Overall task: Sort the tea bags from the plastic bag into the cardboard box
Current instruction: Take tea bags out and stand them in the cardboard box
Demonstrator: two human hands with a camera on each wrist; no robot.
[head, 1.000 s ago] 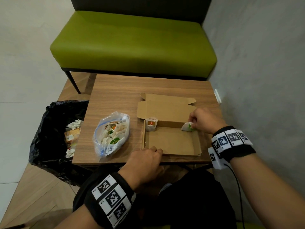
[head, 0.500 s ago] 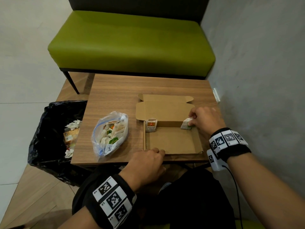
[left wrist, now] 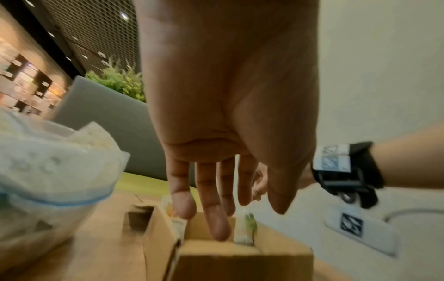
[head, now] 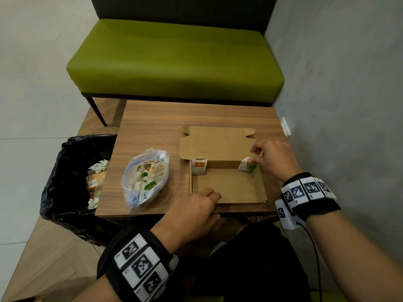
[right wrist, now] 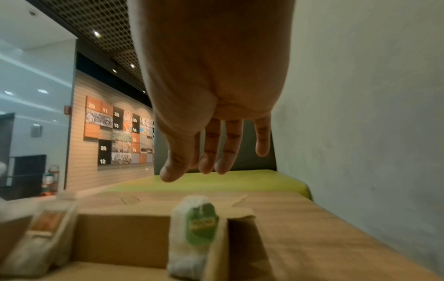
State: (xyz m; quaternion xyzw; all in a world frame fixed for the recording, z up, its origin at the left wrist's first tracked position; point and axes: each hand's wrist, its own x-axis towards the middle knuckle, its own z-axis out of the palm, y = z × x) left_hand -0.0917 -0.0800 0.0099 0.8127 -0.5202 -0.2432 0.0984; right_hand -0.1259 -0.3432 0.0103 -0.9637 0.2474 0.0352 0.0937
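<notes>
The cardboard box [head: 229, 186] lies open near the desk's [head: 152, 118] front right corner, lid flap folded back. A green-tagged tea bag [head: 247, 165] stands in its far right corner, an orange-tagged tea bag [head: 199, 165] in its far left corner. The right hand [head: 272, 159] hovers just above the green one, fingers loosely extended and gripping nothing. The left hand [head: 194, 211] rests on the box's front edge, fingers straight. The plastic bag [head: 146, 177] of tea bags lies left of the box, near the desk's front edge.
</notes>
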